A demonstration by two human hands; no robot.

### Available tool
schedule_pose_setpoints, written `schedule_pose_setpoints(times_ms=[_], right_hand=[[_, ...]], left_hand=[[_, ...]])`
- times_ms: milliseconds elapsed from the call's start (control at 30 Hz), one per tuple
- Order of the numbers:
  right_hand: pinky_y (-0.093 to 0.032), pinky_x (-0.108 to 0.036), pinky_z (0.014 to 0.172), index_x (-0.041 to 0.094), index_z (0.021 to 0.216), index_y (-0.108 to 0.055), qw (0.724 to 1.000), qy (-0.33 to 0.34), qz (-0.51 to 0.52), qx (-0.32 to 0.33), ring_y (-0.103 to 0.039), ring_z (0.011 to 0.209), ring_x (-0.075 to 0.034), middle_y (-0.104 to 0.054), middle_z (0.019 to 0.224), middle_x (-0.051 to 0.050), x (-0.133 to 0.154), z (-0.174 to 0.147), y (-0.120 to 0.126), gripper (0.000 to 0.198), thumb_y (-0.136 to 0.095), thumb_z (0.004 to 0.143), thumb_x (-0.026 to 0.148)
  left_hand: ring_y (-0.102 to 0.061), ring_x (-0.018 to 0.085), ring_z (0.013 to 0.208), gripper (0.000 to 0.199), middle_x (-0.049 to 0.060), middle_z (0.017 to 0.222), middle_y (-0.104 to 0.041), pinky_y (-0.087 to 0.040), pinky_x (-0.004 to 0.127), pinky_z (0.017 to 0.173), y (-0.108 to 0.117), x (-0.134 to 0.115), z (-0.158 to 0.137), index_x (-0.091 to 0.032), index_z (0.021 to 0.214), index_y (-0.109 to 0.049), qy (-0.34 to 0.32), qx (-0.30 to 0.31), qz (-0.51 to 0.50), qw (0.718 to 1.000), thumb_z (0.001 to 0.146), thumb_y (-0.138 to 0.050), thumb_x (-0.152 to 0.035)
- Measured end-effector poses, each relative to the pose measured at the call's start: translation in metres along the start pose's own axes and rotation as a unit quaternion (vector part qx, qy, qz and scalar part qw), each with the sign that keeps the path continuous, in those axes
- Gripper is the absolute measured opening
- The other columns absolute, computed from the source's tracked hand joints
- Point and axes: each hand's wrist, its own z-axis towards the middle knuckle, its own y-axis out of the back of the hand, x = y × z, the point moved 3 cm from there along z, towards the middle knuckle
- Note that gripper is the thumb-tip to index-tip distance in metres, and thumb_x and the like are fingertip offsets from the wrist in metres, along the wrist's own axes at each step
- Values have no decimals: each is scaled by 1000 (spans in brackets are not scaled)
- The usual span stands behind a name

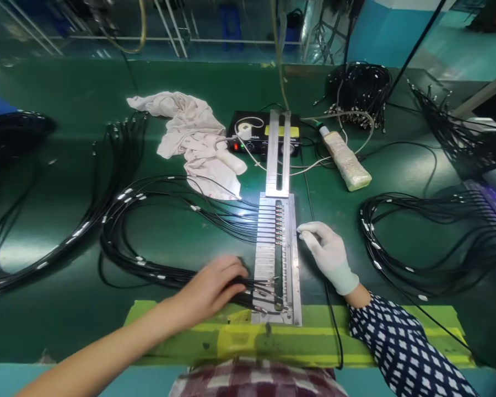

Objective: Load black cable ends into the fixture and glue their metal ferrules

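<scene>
My left hand, bare and slightly blurred, curls around the ends of several black cables at the near left side of a metal fixture. Loose connector ends lie across the fixture's near part. Farther up, a row of black cables sits side by side in its slots, with small metal tips at the central channel. My right hand, in a white glove, is by the fixture's right edge. Its thumb and forefinger are pinched together, and anything between them is too small to make out.
Behind the fixture stands a black control box with lit indicators. A crumpled cloth lies left of it, a wrapped bottle-like object right. More cable coils rest at the right, others at the left. Yellow-green tape covers the table's front edge.
</scene>
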Motion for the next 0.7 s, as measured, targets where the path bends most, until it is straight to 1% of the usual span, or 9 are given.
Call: schedule_pose_setpoints(times_ms=[100, 200, 333, 433, 500, 533, 600, 667, 700], right_hand=[[-52, -32, 79, 23, 93, -71, 1000, 5, 16, 7, -65, 89, -19, -70, 96, -2, 2, 0, 0, 17, -54, 91, 24], [-51, -30, 78, 23, 94, -70, 1000, 7, 24, 15, -64, 89, -18, -70, 96, -1, 3, 1, -1, 17, -54, 92, 23], [-50, -29, 79, 23, 95, -70, 999, 7, 26, 17, -64, 90, -18, -69, 97, -1, 3, 1, 0, 16, -54, 93, 23], [-49, -29, 80, 23, 95, -70, 999, 12, 25, 24, -63, 89, -17, -69, 97, -1, 4, 0, 0, 16, -54, 93, 22], [-49, -28, 79, 24, 96, -70, 999, 13, 25, 28, -63, 87, -16, -69, 96, 0, 4, 0, 0, 17, -54, 93, 21], [-49, -28, 78, 24, 96, -70, 999, 11, 26, 28, -63, 86, -16, -69, 96, 0, 4, 0, 0, 17, -54, 93, 21], [-49, -28, 77, 24, 96, -70, 999, 10, 27, 29, -63, 85, -16, -69, 96, 1, 3, 0, 0, 17, -54, 93, 22], [-49, -29, 80, 25, 97, -70, 999, 14, 27, 30, -63, 88, -17, -69, 97, 1, 3, 0, -1, 16, -54, 94, 22], [-49, -29, 81, 25, 97, -70, 999, 18, 28, 31, -63, 90, -17, -69, 98, 1, 2, 0, -1, 16, -54, 94, 23]], left_hand=[[-55, 20, 102, 17, 7, 108, -59, -47, 31, 87, 12, 19, -17, -23, 109, -56, 33, 24, 19, 999, 98, -46, -30], [-55, 19, 101, 16, 6, 108, -58, -47, 30, 85, 22, 33, -26, -24, 103, -59, 41, 36, 60, 997, 98, -44, -29], [-57, 18, 91, 19, 4, 96, -63, -47, 31, 82, 23, 33, -25, -23, 99, -62, 19, 44, 87, 995, 98, -43, -28], [-58, 17, 86, 18, 2, 90, -64, -47, 30, 81, 27, 30, -23, -23, 95, -61, 21, 45, 67, 996, 98, -44, -28], [-59, 16, 88, 15, 2, 91, -64, -47, 28, 81, 33, 30, -24, -23, 94, -60, 34, 31, 40, 998, 97, -46, -29], [-59, 16, 90, 14, 2, 94, -64, -48, 28, 81, 38, 29, -26, -23, 94, -59, 41, 12, 27, 999, 97, -47, -30], [-60, 16, 92, 13, 1, 98, -64, -49, 29, 80, 50, 28, -31, -24, 96, -59, 63, -54, 15, 996, 95, -49, -32], [-61, 17, 87, 13, 0, 97, -63, -51, 32, 77, 68, 24, -39, -25, 97, -60, 103, -177, 22, 979, 92, -55, -36], [-61, 18, 84, 15, 0, 96, -63, -51, 34, 76, 78, 21, -44, -26, 99, -61, 130, -253, 26, 958, 90, -57, -37]])
